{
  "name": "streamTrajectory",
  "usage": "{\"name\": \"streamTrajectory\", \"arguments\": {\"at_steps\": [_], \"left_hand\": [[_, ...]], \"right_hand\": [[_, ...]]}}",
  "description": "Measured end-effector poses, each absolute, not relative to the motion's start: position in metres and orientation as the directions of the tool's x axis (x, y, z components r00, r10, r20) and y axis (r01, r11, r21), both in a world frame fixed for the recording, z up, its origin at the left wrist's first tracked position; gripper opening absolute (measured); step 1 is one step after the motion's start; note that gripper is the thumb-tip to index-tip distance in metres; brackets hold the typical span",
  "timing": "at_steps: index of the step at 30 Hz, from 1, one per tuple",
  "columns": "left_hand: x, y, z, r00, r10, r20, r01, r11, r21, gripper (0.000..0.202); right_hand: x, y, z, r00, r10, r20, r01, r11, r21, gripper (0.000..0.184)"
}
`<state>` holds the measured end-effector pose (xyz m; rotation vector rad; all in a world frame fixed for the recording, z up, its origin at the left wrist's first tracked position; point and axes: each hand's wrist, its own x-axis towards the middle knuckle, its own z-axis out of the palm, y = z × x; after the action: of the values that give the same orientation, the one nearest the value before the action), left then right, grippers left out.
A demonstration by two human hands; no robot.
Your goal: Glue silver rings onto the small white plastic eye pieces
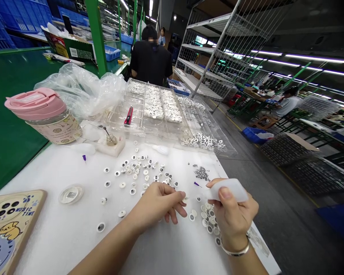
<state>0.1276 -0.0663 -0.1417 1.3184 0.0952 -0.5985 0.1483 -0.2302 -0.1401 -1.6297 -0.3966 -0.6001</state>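
Observation:
My right hand (232, 208) grips a soft white squeeze bottle (227, 190) with a thin purple tip (196, 184) pointing left over the white foam sheet (57, 229). My left hand (157, 204) pinches a tiny white round piece (185, 199) between finger and thumb, just left of that tip. Several small plastic eye pieces (140, 170) lie scattered on the sheet, and a further cluster (209, 219) sits under my right hand. A small heap of grey metal rings (202, 173) lies close to the purple tip.
A clear compartment tray (157, 131) holding eye pieces and metal rings, with a red utility knife (128, 115), borders the sheet. Left stand a pink-lidded tumbler (43, 114), a plastic bag (80, 91) and a small jar (111, 139). A co-worker (150, 59) stands beyond.

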Motion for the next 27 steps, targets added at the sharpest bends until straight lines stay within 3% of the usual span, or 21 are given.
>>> {"name": "streamTrajectory", "arguments": {"at_steps": [11,27], "left_hand": [[0.1272,-0.0662,-0.1439,0.857,-0.352,-0.377,0.425,0.068,0.903,0.036],[0.1275,-0.0663,-0.1428,0.851,-0.355,-0.387,0.450,0.114,0.886,0.037]], "right_hand": [[0.1483,-0.2359,-0.1454,0.816,-0.040,0.577,0.564,-0.165,-0.809,0.018],[0.1502,-0.2307,-0.1429,0.819,-0.101,0.564,0.555,-0.106,-0.825,0.019]]}}
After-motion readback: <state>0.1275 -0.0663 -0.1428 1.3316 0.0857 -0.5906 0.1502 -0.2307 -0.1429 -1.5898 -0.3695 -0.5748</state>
